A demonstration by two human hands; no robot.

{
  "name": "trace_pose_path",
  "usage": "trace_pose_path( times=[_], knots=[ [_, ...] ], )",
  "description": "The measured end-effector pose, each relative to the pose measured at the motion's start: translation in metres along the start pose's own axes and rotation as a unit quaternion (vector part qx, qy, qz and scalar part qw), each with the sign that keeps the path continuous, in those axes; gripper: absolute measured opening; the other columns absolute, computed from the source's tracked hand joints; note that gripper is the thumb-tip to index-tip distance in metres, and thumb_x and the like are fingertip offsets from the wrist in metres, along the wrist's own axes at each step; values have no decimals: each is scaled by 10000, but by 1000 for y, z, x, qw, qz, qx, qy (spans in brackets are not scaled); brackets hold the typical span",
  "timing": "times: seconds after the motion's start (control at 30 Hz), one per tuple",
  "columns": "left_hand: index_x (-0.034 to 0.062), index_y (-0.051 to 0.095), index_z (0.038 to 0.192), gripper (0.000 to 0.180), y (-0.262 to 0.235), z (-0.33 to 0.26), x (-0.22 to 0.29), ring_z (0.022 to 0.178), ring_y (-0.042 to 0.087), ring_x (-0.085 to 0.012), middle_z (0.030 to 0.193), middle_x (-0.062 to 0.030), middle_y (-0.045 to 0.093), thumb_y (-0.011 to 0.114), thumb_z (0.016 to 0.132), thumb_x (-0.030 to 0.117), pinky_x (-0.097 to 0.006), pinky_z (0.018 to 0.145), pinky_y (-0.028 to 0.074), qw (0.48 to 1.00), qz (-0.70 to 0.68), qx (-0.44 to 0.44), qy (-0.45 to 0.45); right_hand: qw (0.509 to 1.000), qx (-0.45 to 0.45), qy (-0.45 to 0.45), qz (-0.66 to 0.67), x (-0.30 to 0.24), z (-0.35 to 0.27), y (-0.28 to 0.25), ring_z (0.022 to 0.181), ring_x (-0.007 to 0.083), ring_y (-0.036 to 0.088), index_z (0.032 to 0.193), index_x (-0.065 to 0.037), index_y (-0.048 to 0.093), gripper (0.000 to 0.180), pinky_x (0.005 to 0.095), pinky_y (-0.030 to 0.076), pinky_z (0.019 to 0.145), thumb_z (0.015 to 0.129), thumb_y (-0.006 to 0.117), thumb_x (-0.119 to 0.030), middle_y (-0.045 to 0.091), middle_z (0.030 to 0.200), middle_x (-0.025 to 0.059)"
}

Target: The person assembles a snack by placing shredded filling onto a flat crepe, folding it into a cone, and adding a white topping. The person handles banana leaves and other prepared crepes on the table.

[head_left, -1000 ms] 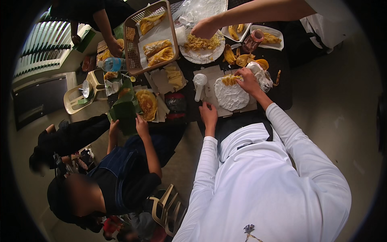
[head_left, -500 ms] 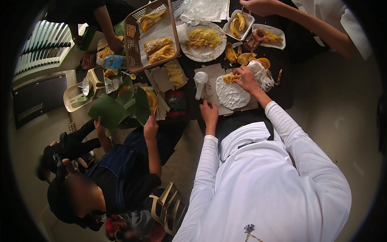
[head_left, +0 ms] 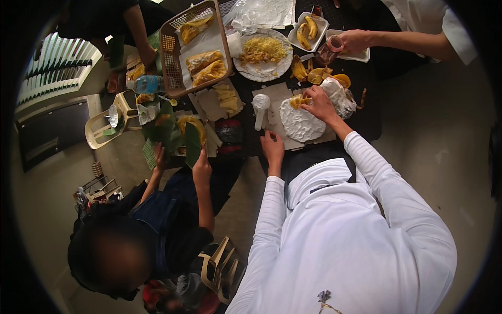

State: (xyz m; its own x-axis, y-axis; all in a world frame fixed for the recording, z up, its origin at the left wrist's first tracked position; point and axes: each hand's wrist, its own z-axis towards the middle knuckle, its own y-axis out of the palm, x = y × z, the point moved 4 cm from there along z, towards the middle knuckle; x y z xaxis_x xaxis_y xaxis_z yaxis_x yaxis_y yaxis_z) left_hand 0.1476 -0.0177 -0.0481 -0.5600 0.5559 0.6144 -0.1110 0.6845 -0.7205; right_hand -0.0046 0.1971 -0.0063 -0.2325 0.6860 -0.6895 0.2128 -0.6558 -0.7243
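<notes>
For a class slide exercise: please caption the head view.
Right hand at yellow pieces on a white-coated round, left hand near a white scoop.

We've got one flat white round (head_left: 303, 123), roughly circular, slightly irregular rim. Top is coated in a thick white cream-like layer, surface uneven, full of small ridges and dips. It's lying flat and unfolded on a pale board (head_left: 276, 90) on the dark desk (head_left: 368, 123). We see soft yellow pieces (head_left: 297, 101) bunched in a short strip at its far edge, the edge away from us; part of the strip is hidden.
</notes>
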Motion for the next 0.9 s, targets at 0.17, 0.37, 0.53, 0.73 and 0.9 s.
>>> trace_pose_path(
  times=[0.17, 0.37, 0.53, 0.73, 0.9],
  knots=[
    [38, 621, 975, 144, -2, 2, -5, 862, 623, -374, 914, -190, 607, 644, 887, 150, -469, 788, 494, 1000, -13, -8, -9, 1000, -8, 14, 13, -7, 0, 1, 999, 313, 586, 966, -81, 646, 332, 413, 491, 882, 738, 857, -200, 576, 983, 104],
    [-4, 650, 940, 144, -57, 16, 103, 683, 683, -360, 732, -199, 670, 634, 902, 134, -447, 647, 526, 996, -61, 29, 57, 996, 28, 53, 62, -1, -19, -17, 976, 299, 584, 941, -64, 633, 264, 406, 483, 843, 790, 808, -193, 581, 935, 98],
    [3, 680, 1007, 170, -63, 109, 156, 757, 722, -357, 830, -225, 717, 641, 909, 136, -430, 680, 539, 990, -20, 44, 131, 994, 28, 74, 81, -1, -30, -26, 945, 291, 589, 928, -56, 626, 205, 404, 485, 823, 814, 767, -151, 586, 911, 97],
    [60, 705, 1027, 194, -44, 198, 185, 858, 711, -390, 916, -213, 727, 705, 889, 197, -468, 733, 558, 973, 99, 66, 198, 987, 27, 94, 128, -5, -34, -41, 897, 279, 604, 929, -52, 626, 186, 394, 495, 803, 816, 757, -122, 592, 889, 95],
    [66, 710, 1012, 214, -25, 227, 180, 895, 701, -375, 972, -172, 725, 735, 878, 231, -459, 753, 562, 953, 166, 57, 248, 982, 38, 116, 143, -7, -43, -54, 867, 252, 623, 936, -46, 632, 173, 368, 509, 754, 824, 751, -102, 601, 888, 90]
  ],
)
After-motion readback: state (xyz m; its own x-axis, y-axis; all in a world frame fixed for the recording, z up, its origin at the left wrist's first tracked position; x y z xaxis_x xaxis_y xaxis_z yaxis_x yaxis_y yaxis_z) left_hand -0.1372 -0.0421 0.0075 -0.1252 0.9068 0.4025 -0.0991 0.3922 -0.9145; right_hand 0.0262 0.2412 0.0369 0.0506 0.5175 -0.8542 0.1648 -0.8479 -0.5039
